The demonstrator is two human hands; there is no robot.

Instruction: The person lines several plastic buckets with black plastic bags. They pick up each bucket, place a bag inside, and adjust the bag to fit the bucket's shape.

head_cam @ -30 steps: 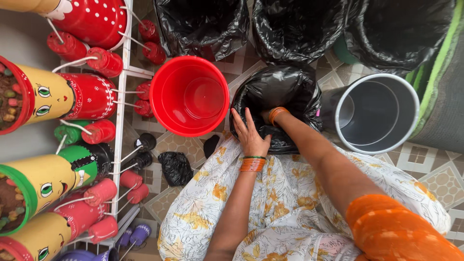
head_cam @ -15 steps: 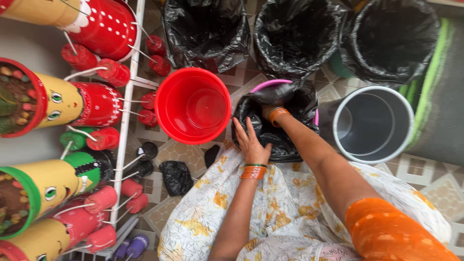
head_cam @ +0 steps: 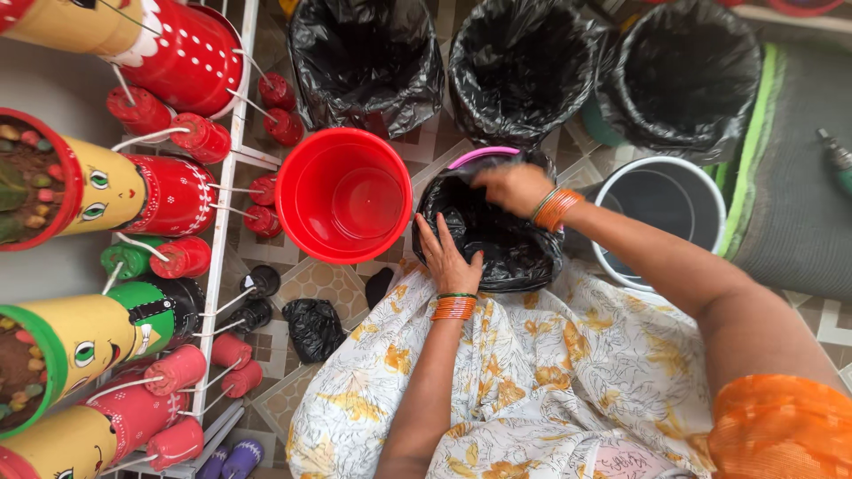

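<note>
Seen from above, on a patterned tiled floor (head_cam: 324,279). Left hand (head_cam: 448,257) lay flat, fingers spread apart, pressed on the near rim of a pink-rimmed plastic bucket lined with a crumpled black plastic bag (head_cam: 497,239). Right hand (head_cam: 513,186) reached over the far rim, fingers closed together pinching the edge of the black bag where the pink rim showed. Orange bangles on both wrists. Bucket stood in the middle of the floor, just in front of a lap draped in white cloth with yellow flower print (head_cam: 532,381).

Just beside it to the left, nearly touching, stood an empty bright red round plastic bucket (head_cam: 344,195). To the right, a white-rimmed grey bucket (head_cam: 661,200), unlined, partly crossed by the right forearm. Along the far edge of the floor, three more buckets lined with glossy black bags (head_cam: 524,66), standing in a row, close together. A small crumpled black plastic bag (head_cam: 312,326) lay loose near the left knee.

Down the left edge ran a white wire rack (head_cam: 226,222) holding doll-shaped planters painted yellow, red and green (head_cam: 98,191), with painted eyes, dotted red bodies and small red limbs on wires. At the right edge, a grey mat with a green border (head_cam: 781,213).
</note>
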